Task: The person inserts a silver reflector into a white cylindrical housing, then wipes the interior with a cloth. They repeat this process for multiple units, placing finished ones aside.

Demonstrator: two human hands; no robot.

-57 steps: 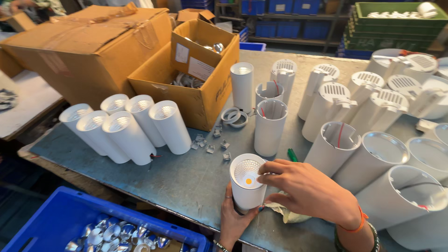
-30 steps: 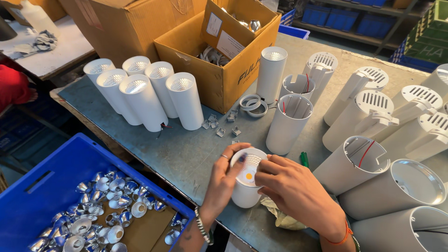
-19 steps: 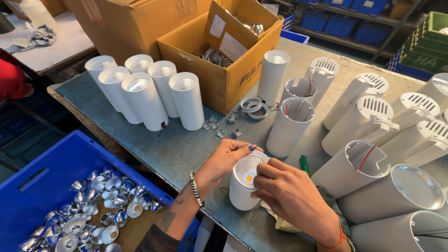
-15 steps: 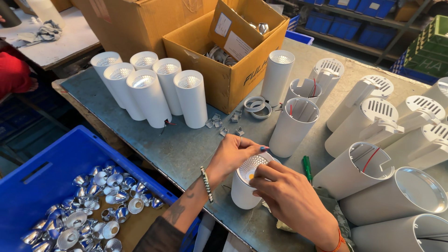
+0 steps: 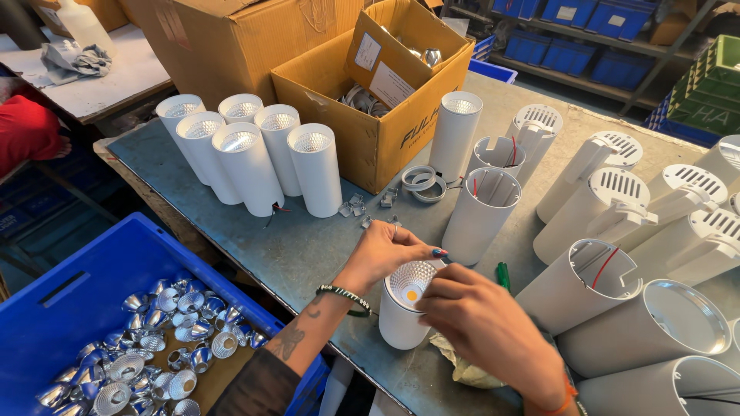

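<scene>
A white cylindrical lamp housing (image 5: pixel 401 320) stands upright near the table's front edge, with a silver reflector (image 5: pixel 412 277) and a yellow spot in its open top. My left hand (image 5: pixel 385 250) rests its fingertips on the far rim of the housing. My right hand (image 5: pixel 482 327) covers the near right side of the rim, fingers pressed to the top. Both hands touch the same housing.
A blue crate (image 5: pixel 85 308) of silver reflectors (image 5: pixel 146 370) sits at lower left. Several finished white housings (image 5: pixel 247 154) stand by an open cardboard box (image 5: pixel 370 92). Empty housings (image 5: pixel 482 208) lie and stand at right. Rings (image 5: pixel 420 181) and small clips (image 5: pixel 354 206) lie on the metal table (image 5: pixel 308 246).
My left hand has come up from beside the housing to its top rim. The view has tilted left, showing more of the blue crate.
</scene>
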